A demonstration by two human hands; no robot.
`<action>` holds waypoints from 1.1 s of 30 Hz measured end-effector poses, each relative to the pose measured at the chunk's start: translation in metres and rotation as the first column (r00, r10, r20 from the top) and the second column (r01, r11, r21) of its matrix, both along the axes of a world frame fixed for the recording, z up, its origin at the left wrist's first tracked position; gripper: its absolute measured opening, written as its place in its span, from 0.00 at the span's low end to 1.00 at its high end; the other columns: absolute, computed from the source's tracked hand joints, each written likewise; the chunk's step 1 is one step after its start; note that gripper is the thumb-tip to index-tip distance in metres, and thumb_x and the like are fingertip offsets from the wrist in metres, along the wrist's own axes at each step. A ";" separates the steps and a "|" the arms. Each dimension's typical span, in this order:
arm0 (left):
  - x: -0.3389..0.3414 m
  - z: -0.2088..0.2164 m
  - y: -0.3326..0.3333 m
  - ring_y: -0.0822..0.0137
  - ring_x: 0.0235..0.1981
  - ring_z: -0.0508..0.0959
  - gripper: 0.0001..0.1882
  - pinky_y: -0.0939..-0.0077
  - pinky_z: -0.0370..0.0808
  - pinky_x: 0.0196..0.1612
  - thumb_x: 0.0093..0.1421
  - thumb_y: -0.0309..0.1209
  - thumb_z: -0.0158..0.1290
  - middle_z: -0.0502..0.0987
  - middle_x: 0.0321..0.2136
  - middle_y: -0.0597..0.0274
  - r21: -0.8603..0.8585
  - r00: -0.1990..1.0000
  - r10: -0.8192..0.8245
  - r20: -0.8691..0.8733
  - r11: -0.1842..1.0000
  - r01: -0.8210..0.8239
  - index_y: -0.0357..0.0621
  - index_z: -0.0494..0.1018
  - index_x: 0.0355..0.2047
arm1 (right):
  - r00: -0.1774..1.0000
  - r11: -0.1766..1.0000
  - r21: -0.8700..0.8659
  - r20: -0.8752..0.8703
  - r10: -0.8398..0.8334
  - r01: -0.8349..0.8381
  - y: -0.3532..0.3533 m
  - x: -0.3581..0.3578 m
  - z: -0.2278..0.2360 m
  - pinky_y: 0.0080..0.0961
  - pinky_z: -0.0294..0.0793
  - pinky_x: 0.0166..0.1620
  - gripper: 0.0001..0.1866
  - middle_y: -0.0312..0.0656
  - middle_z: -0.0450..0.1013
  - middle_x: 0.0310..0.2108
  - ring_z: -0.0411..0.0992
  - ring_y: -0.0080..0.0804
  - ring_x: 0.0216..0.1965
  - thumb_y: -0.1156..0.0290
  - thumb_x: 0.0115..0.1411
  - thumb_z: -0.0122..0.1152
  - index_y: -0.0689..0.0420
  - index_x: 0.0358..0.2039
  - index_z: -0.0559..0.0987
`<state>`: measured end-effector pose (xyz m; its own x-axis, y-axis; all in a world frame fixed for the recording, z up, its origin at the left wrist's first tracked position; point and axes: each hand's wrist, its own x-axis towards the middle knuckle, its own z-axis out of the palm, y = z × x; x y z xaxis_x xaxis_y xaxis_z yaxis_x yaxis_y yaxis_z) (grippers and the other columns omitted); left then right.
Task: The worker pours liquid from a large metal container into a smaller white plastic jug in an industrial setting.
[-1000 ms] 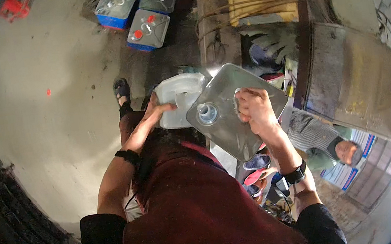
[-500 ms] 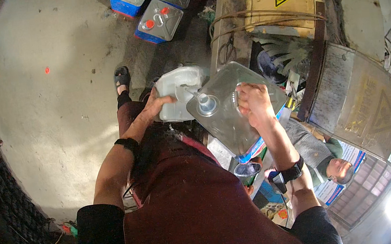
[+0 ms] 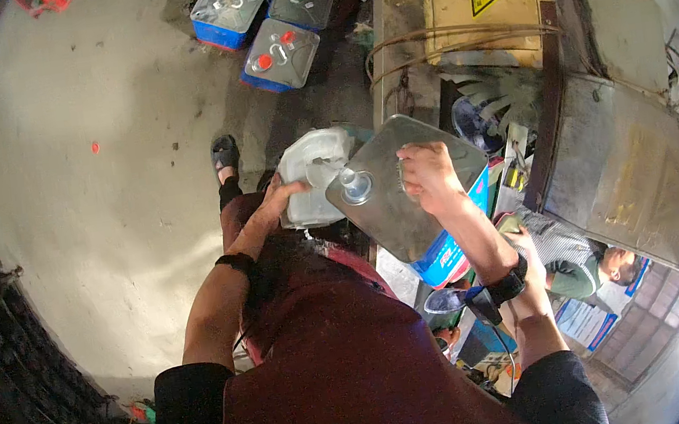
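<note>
floor [image 3: 140, 245]: pale, darker toward the top | three square grey-topped cans [image 3: 283, 54], close together, two red-capped | small red disc [image 3: 95, 147], well left of a dark shoe [image 3: 224, 153] | red object [image 3: 44, 2], indistinct, upper left edge

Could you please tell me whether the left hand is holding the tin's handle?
No, the right hand holds the handle of the tin, while the left hand holds the white container.

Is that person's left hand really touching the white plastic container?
Touching. In the head view, the left hand grips the left side of the white plastic container, thumb laid over its edge, no gap showing.
</note>
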<state>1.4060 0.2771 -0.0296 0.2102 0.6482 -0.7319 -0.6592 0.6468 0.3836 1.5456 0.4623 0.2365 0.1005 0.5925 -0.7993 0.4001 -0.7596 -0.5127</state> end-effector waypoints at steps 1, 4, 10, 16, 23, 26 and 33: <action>0.003 -0.002 -0.001 0.53 0.54 0.74 0.51 0.60 0.72 0.57 0.44 0.39 0.65 0.71 0.54 0.49 0.005 1.000 -0.010 -0.001 1.000 0.010 0.38 0.56 0.67 | 1.000 1.000 0.005 -0.001 -0.010 0.010 0.001 0.001 -0.002 0.19 0.49 0.15 0.06 0.25 0.55 0.16 0.51 0.16 0.12 0.75 0.67 0.49 0.62 0.35 0.73; 0.008 -0.025 -0.010 0.59 0.45 0.80 0.37 0.63 0.77 0.49 0.49 0.39 0.61 0.78 0.45 0.52 0.085 0.996 0.084 0.031 0.993 -0.086 0.35 0.67 0.58 | 0.999 1.000 -0.004 0.049 0.014 -0.014 0.001 -0.002 -0.009 0.19 0.49 0.15 0.06 0.26 0.56 0.16 0.51 0.16 0.12 0.74 0.66 0.50 0.62 0.33 0.73; 0.004 -0.037 -0.011 0.59 0.45 0.80 0.34 0.64 0.77 0.49 0.51 0.40 0.59 0.79 0.46 0.54 0.010 0.999 0.019 0.041 1.000 -0.019 0.37 0.69 0.57 | 0.987 0.999 -0.034 0.160 0.026 -0.021 0.005 -0.002 -0.020 0.27 0.52 0.15 0.05 0.32 0.57 0.14 0.54 0.24 0.13 0.74 0.63 0.53 0.61 0.33 0.76; -0.013 0.006 0.003 0.62 0.47 0.79 0.35 0.67 0.75 0.50 0.52 0.47 0.57 0.79 0.48 0.59 -0.019 0.994 -0.053 0.092 0.998 0.055 0.43 0.70 0.59 | 0.988 0.998 0.005 0.143 -0.059 0.059 0.008 0.006 -0.035 0.28 0.52 0.15 0.03 0.34 0.60 0.15 0.55 0.26 0.13 0.74 0.63 0.56 0.59 0.32 0.75; -0.007 -0.018 -0.007 0.57 0.50 0.77 0.41 0.60 0.76 0.49 0.50 0.47 0.60 0.75 0.51 0.54 -0.073 0.990 -0.032 0.137 0.996 0.042 0.41 0.64 0.62 | 0.995 0.996 -0.089 0.101 -0.018 0.027 0.015 0.000 -0.042 0.27 0.53 0.17 0.07 0.34 0.60 0.19 0.55 0.26 0.16 0.75 0.61 0.58 0.56 0.38 0.69; -0.008 -0.016 -0.006 0.61 0.48 0.78 0.35 0.64 0.76 0.48 0.53 0.49 0.58 0.78 0.49 0.58 -0.064 0.993 -0.044 0.111 0.997 0.051 0.43 0.71 0.58 | 0.992 0.994 -0.101 0.122 -0.017 0.029 0.015 0.002 -0.048 0.26 0.54 0.18 0.12 0.35 0.61 0.22 0.56 0.25 0.20 0.75 0.61 0.58 0.54 0.43 0.66; -0.015 -0.007 -0.006 0.60 0.50 0.77 0.33 0.64 0.75 0.50 0.53 0.45 0.59 0.77 0.48 0.58 -0.060 0.993 -0.037 0.114 0.997 0.044 0.41 0.71 0.57 | 0.983 0.993 -0.110 0.179 -0.031 0.052 0.013 -0.004 -0.052 0.26 0.55 0.19 0.20 0.37 0.62 0.27 0.58 0.25 0.23 0.76 0.61 0.58 0.51 0.51 0.61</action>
<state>1.3914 0.2707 -0.0369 0.3189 0.5912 -0.7408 -0.6686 0.6943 0.2663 1.5419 0.4756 0.1841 0.2689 0.4913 -0.8284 0.4436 -0.8266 -0.3462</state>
